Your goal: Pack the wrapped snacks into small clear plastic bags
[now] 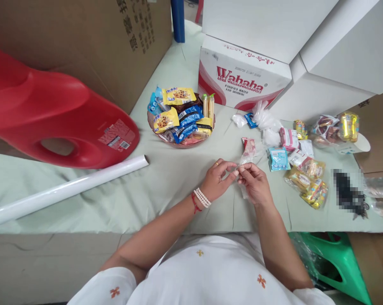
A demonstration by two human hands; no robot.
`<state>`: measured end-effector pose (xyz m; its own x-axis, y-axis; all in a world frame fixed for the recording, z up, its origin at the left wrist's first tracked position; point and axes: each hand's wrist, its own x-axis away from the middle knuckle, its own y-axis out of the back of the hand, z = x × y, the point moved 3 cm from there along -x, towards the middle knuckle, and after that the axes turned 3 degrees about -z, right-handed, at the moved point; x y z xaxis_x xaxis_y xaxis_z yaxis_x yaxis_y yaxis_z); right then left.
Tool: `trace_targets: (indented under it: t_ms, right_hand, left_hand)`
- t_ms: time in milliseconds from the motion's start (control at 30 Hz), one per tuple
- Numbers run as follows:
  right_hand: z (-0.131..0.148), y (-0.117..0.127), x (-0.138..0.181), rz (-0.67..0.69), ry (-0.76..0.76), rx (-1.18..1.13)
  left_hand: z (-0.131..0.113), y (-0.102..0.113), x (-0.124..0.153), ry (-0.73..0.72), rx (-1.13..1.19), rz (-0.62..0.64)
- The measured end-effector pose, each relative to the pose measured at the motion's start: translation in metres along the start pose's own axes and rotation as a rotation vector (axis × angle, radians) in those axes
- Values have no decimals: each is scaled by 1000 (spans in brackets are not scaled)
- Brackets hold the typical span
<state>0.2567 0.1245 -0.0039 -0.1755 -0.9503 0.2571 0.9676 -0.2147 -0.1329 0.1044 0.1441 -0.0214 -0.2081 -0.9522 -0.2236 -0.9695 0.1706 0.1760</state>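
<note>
My left hand (217,180) and my right hand (254,181) meet over the pale green cloth (166,178), fingers pinched on a small clear plastic bag (244,162) between them. The bag's top rises toward a red-and-white snack packet (248,146) lying just beyond. A beaded bracelet and a red string circle my left wrist, and a ring is on one finger. A round dish (181,142) piled with wrapped biscuits and snacks sits farther back, to the left of my hands.
Loose snack packets (302,169) and crumpled clear bags (266,120) lie to the right. A Wahaha water carton (242,80) and white boxes stand behind. A red plastic seat (51,118) and a white roll (67,188) lie left. A green stool (337,262) stands below right.
</note>
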Motion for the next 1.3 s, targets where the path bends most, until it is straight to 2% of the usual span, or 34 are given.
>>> trace_targets:
  t_ms: [100,233,400,500,633,800,933,1033,1133,1200,1300]
  right_hand:
    - [-4,-3,1,24,-15,-78]
    - [-9,-5,0,4,-22,-122]
    - [-13,-3,0,-57,35,-41]
    - [-14,-4,3,-9,76,81]
    - [-15,-3,7,18,140,255]
    - [-14,1,8,-45,132,117]
    - [-10,4,10,-77,44,-159]
    - [-11,14,10,-107,-40,-363]
    - [-17,33,8,-188,-93,-458]
    - [-21,50,5,-234,-124,-473]
    - [-21,77,2,-245,-140,-442]
  left_hand:
    - [4,-5,1,25,30,36]
    - [3,-7,3,-3,6,24]
    - [0,-5,3,7,8,2]
    - [4,-3,1,66,71,-63]
    - [10,-3,-3,116,191,-72]
    - [18,-3,-6,309,512,-156]
    - [22,0,-9,473,765,-255]
    - [25,5,-10,609,792,-367]
    - [26,13,-12,634,599,-517]
    - [26,18,-13,625,499,-549]
    - [28,25,-18,660,485,-527]
